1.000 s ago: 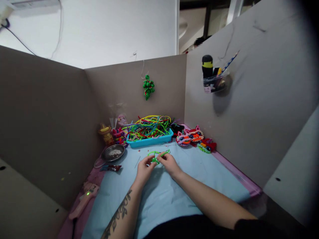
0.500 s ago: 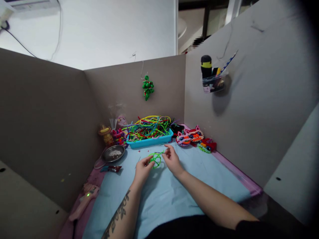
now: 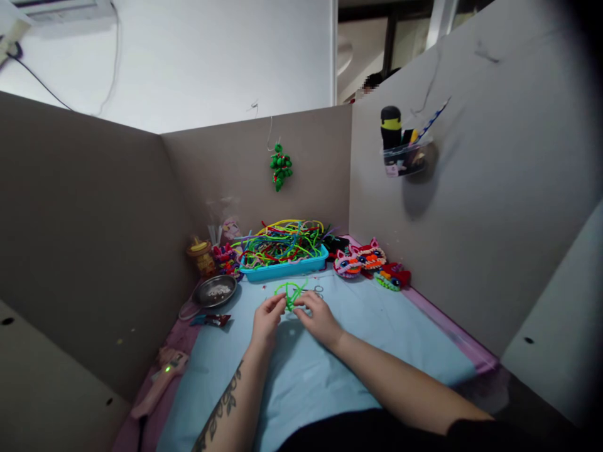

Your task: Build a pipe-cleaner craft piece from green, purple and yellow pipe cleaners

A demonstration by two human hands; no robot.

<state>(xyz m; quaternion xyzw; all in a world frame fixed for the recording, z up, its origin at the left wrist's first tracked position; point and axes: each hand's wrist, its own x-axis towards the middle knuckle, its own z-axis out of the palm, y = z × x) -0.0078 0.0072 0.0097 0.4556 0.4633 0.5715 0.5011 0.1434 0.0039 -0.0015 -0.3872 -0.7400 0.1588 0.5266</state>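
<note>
Between my hands is a bright green pipe-cleaner shape [image 3: 291, 295], bent into loops with loose ends sticking up. My left hand [image 3: 268, 318] pinches its left side between thumb and fingers. On its lower right side, my right hand [image 3: 316, 316] is closed with thumb and fingertips on the green stems. Just behind the right fingers lies a pair of scissors [image 3: 319, 289] on the light blue cloth [image 3: 358, 364], partly hidden. The fingers cover the lower part of the shape.
A blue tray [image 3: 282, 271] heaped with colourful pipe cleaners stands behind. A metal dish [image 3: 215, 291] with white bits and a pink glue gun [image 3: 160, 384] are on the left. Finished fuzzy animal faces [image 3: 370, 256] lie at right. Partitions surround the table; a green ornament [image 3: 281, 166] hangs at the back.
My right hand has come down and left, closing on the green shape near my left hand. The shape has turned, and the scissors now show behind the right fingers.
</note>
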